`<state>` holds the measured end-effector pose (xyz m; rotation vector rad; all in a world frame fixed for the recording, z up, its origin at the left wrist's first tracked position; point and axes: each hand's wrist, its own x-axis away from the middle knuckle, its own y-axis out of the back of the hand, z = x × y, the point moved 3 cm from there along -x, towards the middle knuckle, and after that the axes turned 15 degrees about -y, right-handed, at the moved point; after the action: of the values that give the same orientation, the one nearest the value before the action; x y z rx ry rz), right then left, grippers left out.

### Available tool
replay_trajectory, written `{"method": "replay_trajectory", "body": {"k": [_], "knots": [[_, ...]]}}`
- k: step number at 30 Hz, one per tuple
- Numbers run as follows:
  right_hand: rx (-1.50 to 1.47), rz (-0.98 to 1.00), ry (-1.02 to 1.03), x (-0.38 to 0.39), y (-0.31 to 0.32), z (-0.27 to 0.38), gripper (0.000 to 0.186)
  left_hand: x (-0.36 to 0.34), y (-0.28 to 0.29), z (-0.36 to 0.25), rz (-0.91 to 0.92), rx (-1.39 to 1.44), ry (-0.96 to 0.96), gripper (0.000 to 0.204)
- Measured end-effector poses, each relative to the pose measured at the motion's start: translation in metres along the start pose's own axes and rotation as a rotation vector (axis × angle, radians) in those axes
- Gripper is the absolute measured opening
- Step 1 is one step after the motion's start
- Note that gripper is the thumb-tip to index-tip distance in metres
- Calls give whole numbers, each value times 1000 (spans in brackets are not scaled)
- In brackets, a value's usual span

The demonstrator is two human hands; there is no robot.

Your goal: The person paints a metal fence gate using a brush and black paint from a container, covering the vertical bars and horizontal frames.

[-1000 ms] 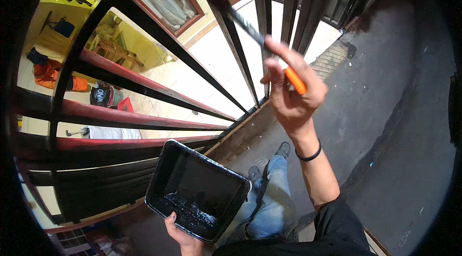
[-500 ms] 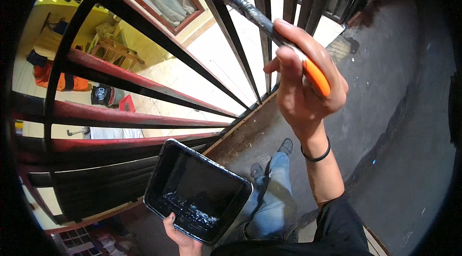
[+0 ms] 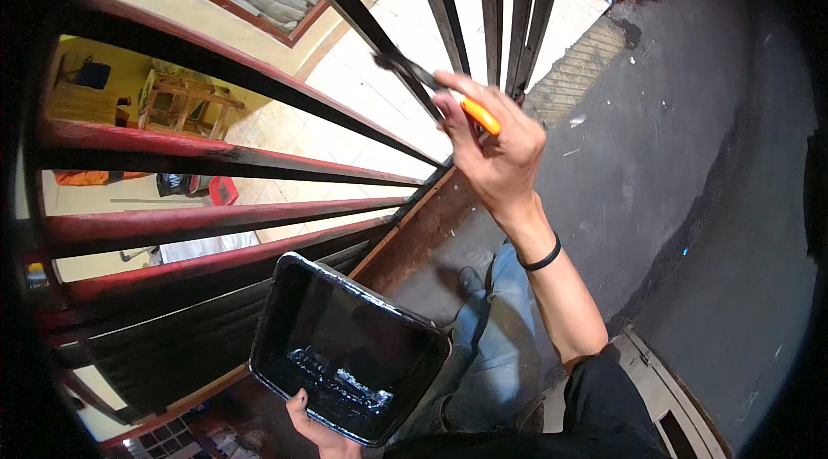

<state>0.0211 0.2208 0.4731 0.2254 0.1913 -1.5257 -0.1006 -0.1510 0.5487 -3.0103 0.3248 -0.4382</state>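
The right hand (image 3: 498, 157) has its fingers closed around a paintbrush (image 3: 435, 88) with an orange handle and a dark, paint-loaded tip; the tip juts out past the fingertips and touches a black railing bar (image 3: 362, 23). The left hand (image 3: 321, 435) grips the near edge of a black paint tray (image 3: 285, 321), thumb over the rim, with glossy black paint pooled just above the fingers.

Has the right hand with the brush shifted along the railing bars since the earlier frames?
Yes. The right hand has dropped slightly; the brush tip now touches a black railing bar farther left.
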Motion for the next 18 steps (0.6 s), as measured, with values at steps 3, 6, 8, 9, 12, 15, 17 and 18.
{"method": "replay_trajectory", "body": {"k": [3,6,8,9,12,15,17,18], "knots": [[-146,-87,170,-2,-1,3,25,-3,-5,-3,33,-39,-23,61],[-173,-111,149,18,-9,-32,26,-9,-3,-2,34,-64,-35,60],[-89,-95,-16,39,-22,-77,25,-12,-1,2,35,-47,-29,59],[-38,-127,-19,46,-19,-93,24,-16,6,5,-73,-80,-76,57],[-19,-168,-217,62,-12,-122,22,-39,45,5,-83,-250,-140,54],[-90,-174,-313,62,-25,-123,21,-48,51,6,19,-347,-148,53],[-175,-174,-173,48,-36,-102,21,-49,47,10,35,-315,-137,53],[-230,-163,-129,41,-37,-87,21,-50,46,12,31,-279,-146,53]]}}
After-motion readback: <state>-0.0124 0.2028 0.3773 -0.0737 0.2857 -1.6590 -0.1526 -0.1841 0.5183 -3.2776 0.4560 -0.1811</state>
